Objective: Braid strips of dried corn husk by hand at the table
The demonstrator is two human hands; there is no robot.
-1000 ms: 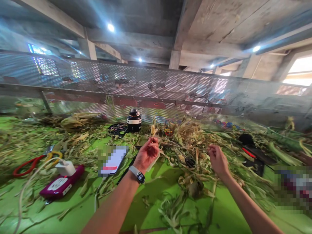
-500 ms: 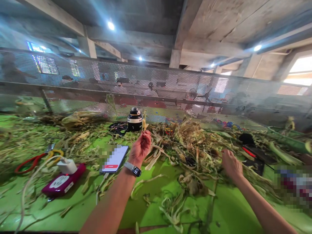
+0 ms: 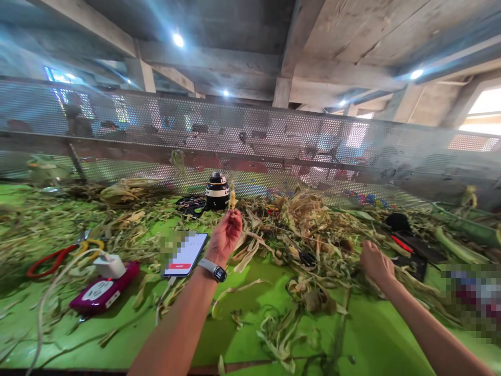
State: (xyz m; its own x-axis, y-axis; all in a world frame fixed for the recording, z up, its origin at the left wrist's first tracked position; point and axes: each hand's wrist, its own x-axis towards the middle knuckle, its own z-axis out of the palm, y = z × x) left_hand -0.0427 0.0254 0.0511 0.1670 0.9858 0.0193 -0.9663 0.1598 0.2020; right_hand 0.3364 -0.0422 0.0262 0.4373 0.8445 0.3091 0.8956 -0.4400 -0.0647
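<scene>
My left hand (image 3: 227, 232), closed in a pinch, holds up a small yellowish piece of dried corn husk (image 3: 232, 198) wound into a narrow bundle. It stands upright beside a black jar with a white band (image 3: 217, 191). My right hand (image 3: 376, 261) is closed above the scattered husks on the right, its fingertips turned away from view. A thin thread (image 3: 305, 236) seems to run across the pile between both hands. Under it lies a heap of dry corn husks (image 3: 303, 211). A phone with a lit screen (image 3: 187, 254) lies just left of my left wrist.
On the left are orange-and-yellow-handled scissors (image 3: 55, 261) and a purple power strip (image 3: 104, 295) with a white charger (image 3: 110, 266) and cable. A black tool with a red strip (image 3: 409, 245) and a green basket (image 3: 450, 211) sit right. A perforated metal screen (image 3: 250, 141) stands behind the green table (image 3: 242, 334).
My right hand has shifted slightly to the right. My left hand stays almost in place, with the husk bundle still pinched upright. A person behind the screen has moved right.
</scene>
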